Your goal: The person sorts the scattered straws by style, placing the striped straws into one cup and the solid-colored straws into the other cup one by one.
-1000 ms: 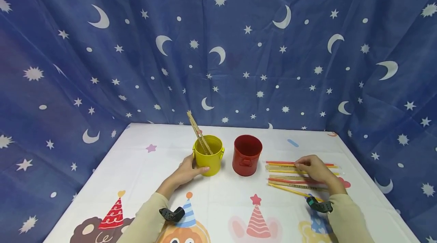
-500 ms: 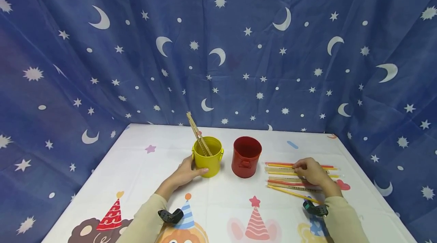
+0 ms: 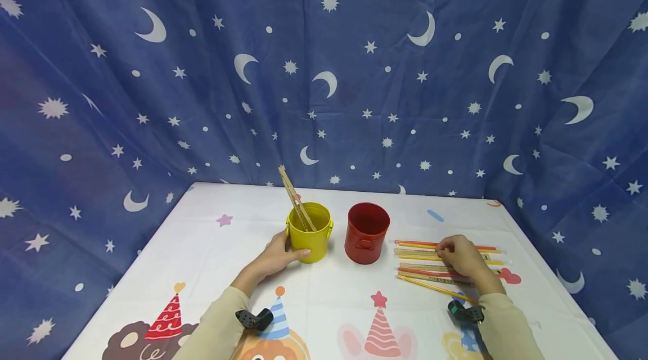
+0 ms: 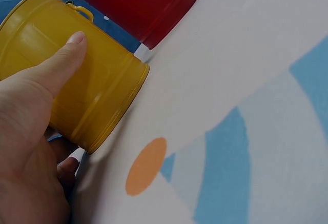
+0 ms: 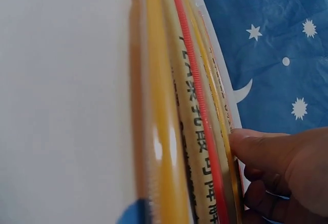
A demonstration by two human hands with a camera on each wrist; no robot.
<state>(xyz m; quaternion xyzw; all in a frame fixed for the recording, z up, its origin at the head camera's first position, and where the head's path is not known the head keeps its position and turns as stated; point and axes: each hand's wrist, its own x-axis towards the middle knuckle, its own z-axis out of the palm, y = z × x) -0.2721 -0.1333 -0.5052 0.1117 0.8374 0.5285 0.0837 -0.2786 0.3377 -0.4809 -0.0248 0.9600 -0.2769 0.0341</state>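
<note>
My left hand (image 3: 289, 246) grips a yellow metal cup (image 3: 310, 234), thumb across its near wall and fingers round its left side. The left wrist view shows the thumb flat on the yellow cup (image 4: 87, 85), with my left hand (image 4: 31, 126) wrapped under it. Two paper-wrapped straws (image 3: 295, 199) lean out of the cup to the left. A red cup (image 3: 367, 233) stands just right of it. My right hand (image 3: 448, 251) rests on a row of several red, yellow and paper-wrapped straws (image 3: 420, 261). There its thumb and curled fingers (image 5: 256, 149) pinch a straw at the far edge of the row (image 5: 187, 131).
The table (image 3: 212, 270) wears a white cloth printed with party hats and cartoon animals. A blue curtain (image 3: 324, 67) with moons and stars hangs behind it and along both sides. Black wrist cameras sit on both sleeves.
My right hand has drawn back a little toward me over the straws. The left hand and both cups have not moved.
</note>
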